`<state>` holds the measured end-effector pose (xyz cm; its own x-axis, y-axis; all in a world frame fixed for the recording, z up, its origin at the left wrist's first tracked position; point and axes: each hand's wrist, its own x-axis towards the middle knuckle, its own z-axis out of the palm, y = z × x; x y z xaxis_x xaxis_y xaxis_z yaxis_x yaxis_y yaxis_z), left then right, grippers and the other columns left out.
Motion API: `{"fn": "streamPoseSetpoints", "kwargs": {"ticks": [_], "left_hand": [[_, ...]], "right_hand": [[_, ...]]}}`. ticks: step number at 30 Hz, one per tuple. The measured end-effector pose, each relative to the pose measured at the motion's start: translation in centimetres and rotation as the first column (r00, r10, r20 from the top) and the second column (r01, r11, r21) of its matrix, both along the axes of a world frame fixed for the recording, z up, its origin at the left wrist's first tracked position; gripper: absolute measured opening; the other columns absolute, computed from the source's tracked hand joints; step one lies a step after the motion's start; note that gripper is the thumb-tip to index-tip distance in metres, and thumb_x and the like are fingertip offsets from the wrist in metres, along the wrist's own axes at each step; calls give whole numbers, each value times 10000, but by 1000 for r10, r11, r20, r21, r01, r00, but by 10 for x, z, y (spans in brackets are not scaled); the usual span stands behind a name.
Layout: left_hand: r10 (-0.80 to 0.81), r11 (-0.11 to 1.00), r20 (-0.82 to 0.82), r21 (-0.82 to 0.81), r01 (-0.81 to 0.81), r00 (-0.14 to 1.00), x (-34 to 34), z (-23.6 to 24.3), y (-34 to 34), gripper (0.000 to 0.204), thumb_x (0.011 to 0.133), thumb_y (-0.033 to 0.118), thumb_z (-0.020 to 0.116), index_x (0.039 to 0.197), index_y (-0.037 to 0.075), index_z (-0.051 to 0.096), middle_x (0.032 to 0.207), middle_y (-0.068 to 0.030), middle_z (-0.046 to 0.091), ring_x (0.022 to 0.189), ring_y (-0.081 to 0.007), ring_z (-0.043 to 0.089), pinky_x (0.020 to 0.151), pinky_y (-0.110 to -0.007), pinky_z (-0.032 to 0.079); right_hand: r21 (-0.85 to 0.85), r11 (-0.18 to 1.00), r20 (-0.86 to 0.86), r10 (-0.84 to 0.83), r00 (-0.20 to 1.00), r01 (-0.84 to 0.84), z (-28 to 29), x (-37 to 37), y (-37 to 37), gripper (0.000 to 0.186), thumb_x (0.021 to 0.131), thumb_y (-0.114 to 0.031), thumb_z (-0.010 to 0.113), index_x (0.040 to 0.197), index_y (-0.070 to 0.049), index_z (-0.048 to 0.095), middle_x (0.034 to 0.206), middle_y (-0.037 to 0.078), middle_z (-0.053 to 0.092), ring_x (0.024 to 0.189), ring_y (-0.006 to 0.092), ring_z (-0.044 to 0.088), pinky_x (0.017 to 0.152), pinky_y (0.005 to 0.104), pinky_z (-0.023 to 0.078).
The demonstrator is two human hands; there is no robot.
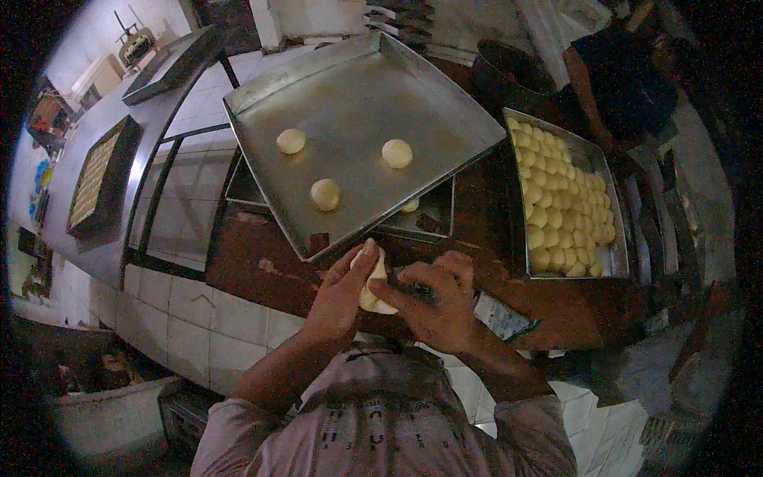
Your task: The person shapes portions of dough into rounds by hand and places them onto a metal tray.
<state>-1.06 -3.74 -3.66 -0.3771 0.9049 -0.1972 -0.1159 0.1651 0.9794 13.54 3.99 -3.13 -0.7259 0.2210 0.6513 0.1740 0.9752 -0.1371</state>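
Observation:
My left hand [340, 292] is closed round a flattened piece of pale dough [373, 301], held up just in front of the near corner of a large metal tray [342, 99]. With its thumb on the dough's right edge, my right hand [447, 300] grips the same piece, its fingers curled. A small dark patch shows between those fingers; I cannot make out what it is. On the tray sit three round dough balls [325, 195], spaced apart, and a small dark brown block [319, 242] in the near corner.
Under the large tray, another tray [389, 231] partly shows, with dough and a brown block. A tray of many packed dough balls [556, 203] lies to the right on the wooden table [254, 266]. A packet [501, 318] is near my right forearm. Another person [624, 87] stands far right.

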Motion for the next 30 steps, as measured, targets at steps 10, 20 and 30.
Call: {"fn": "streamPoseSetpoints", "kwargs": {"ticks": [10, 20, 30], "left_hand": [[-147, 938, -698, 126, 323, 701, 2, 8, -4, 301, 933, 228, 449, 1083, -34, 447, 1062, -212, 482, 947, -360, 502, 808, -376, 409], [-175, 982, -110, -96, 165, 978, -14, -5, -10, 332, 958, 302, 401, 1057, 13, 529, 957, -57, 593, 899, -153, 558, 785, -294, 432], [-168, 986, 62, 14, 168, 984, -10, -4, -8, 340, 926, 290, 447, 1127, 22, 505, 1046, -79, 557, 977, -167, 526, 848, -277, 411]], "right_hand": [[-964, 191, -179, 46, 983, -184, -6, -6, 35, 163, 681, -61, 726, 789, -53, 604, 954, 53, 540, 885, 174, 520, 831, 296, 412], [-426, 904, 25, 60, 998, -43, 5, -5, 10, 159, 742, -141, 685, 894, -106, 653, 985, 78, 515, 1003, 246, 449, 854, 338, 376], [-648, 761, -4, 33, 999, -28, 5, -8, 10, 171, 742, -94, 672, 910, -100, 643, 1030, 64, 511, 1000, 235, 466, 887, 332, 369]]}}
